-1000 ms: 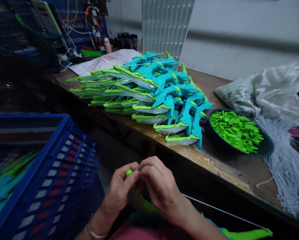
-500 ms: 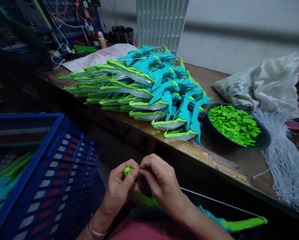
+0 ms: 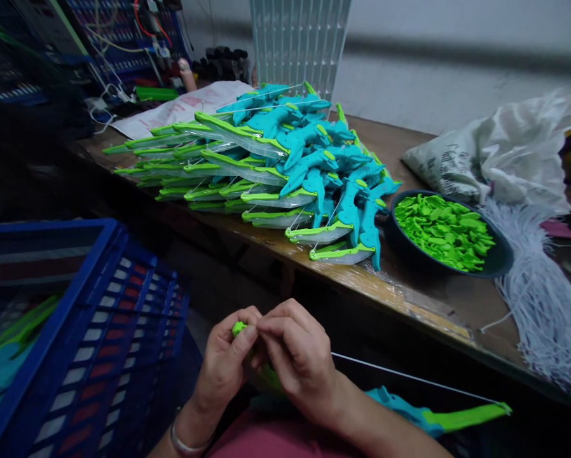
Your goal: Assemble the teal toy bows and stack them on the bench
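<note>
A toy bow (image 3: 433, 418) of teal and green plastic lies across my lap, below the table edge. My left hand (image 3: 226, 366) is closed round its green tip (image 3: 238, 327). My right hand (image 3: 299, 356) pinches the white string (image 3: 409, 376) at that same tip, fingers pressed together. The string runs taut from my hands to the bow's far green end at the right. Much of the bow's near limb is hidden under my hands.
On the wooden table (image 3: 423, 305) lies a big stack of finished bows (image 3: 276, 165). A dark bowl of small green parts (image 3: 445, 232), a bundle of white strings (image 3: 547, 312) and a white bag (image 3: 500, 156) are at the right. A blue crate (image 3: 85, 337) stands at my left.
My hands have stayed at the bow's tip, fingers closing tighter together. The view has drifted a little, and the bow's far end has risen slightly.
</note>
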A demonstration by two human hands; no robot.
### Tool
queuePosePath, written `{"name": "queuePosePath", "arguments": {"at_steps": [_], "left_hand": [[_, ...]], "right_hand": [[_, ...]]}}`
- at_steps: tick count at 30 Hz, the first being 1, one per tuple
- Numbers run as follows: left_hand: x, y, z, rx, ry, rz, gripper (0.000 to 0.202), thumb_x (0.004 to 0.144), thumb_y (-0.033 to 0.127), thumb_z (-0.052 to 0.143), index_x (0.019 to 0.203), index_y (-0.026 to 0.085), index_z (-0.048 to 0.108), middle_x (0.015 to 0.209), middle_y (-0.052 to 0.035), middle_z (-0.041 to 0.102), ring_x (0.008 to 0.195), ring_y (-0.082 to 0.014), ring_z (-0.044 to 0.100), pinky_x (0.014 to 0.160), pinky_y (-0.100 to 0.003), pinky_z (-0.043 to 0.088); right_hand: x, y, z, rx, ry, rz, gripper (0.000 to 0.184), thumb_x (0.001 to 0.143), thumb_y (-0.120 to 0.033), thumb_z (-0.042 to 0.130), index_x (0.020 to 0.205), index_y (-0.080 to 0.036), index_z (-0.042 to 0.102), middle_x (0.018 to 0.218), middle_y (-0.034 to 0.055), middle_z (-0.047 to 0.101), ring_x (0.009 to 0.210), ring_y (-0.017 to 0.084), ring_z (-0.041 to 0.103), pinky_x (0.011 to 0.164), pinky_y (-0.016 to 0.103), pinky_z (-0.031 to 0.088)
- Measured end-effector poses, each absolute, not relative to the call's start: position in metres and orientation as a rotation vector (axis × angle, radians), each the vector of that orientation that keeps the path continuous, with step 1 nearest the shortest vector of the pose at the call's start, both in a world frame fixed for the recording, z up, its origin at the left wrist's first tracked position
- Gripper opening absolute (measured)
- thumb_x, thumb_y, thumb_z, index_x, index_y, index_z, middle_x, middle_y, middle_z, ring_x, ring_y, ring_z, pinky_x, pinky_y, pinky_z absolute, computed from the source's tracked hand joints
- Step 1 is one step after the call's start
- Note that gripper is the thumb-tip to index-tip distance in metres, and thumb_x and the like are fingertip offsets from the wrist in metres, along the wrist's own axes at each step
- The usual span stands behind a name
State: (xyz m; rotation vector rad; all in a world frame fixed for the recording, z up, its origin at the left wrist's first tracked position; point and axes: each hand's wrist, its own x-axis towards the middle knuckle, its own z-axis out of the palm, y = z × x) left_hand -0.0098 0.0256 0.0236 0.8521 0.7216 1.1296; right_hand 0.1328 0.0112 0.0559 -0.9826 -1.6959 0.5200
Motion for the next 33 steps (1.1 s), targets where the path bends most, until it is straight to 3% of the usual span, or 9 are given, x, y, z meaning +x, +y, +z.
{"name": "queuePosePath", "arguments": {"at_steps": [6, 16, 22, 28, 33], "left_hand": [[-0.007, 0.025, 0.023, 0.881, 0.805, 1.133, 0.023, 0.090, 0.033, 0.069, 0.075, 0.017, 0.062, 0.073, 0.0017, 0.050, 0.055, -0.0070, 0.046, 0.050, -0.018, 0.038], [-0.006, 0.028, 0.024, 0.826, 0.815, 1.107, 0.027, 0.089, 0.035, 0.069, 0.073, 0.015, 0.062, 0.065, 0.0022, 0.050, 0.049, -0.0072, 0.046, 0.045, -0.017, 0.038], [-0.009, 0.029, 0.023, 0.815, 0.854, 1.103, 0.021, 0.087, 0.034, 0.073, 0.080, 0.015, 0.067, 0.077, -0.0006, 0.055, 0.068, -0.0101, 0.054, 0.060, -0.017, 0.047], [-0.005, 0.028, 0.026, 0.832, 0.776, 1.080, 0.025, 0.093, 0.034, 0.066, 0.077, 0.016, 0.060, 0.072, 0.0024, 0.049, 0.052, -0.0062, 0.046, 0.047, -0.017, 0.038], [-0.002, 0.031, 0.021, 0.892, 0.686, 1.047, 0.028, 0.098, 0.038, 0.058, 0.078, 0.017, 0.055, 0.062, 0.0039, 0.046, 0.047, -0.0063, 0.042, 0.045, -0.018, 0.036]], "right_hand": [[0.131, 0.013, 0.053, -1.007, -1.774, 0.313, 0.016, 0.096, -0.007, 0.047, 0.098, -0.017, 0.059, 0.084, 0.0068, 0.063, 0.079, 0.018, 0.059, 0.066, 0.030, 0.053], [0.137, 0.008, 0.056, -1.080, -1.639, 0.572, 0.014, 0.100, -0.013, 0.042, 0.097, -0.019, 0.054, 0.088, 0.0053, 0.061, 0.078, 0.015, 0.059, 0.069, 0.029, 0.052], [0.138, 0.011, 0.057, -1.062, -1.805, 0.528, 0.006, 0.100, -0.022, 0.055, 0.103, -0.017, 0.057, 0.090, 0.0060, 0.062, 0.082, 0.018, 0.057, 0.070, 0.030, 0.050], [0.147, 0.014, 0.068, -1.111, -1.912, 0.488, 0.013, 0.102, -0.017, 0.050, 0.091, -0.017, 0.058, 0.082, 0.0049, 0.060, 0.075, 0.016, 0.056, 0.066, 0.027, 0.046], [0.166, 0.000, 0.076, -1.231, -2.107, 0.310, 0.020, 0.101, -0.013, 0.044, 0.084, -0.017, 0.054, 0.079, 0.0044, 0.055, 0.070, 0.016, 0.052, 0.060, 0.026, 0.040]]}}
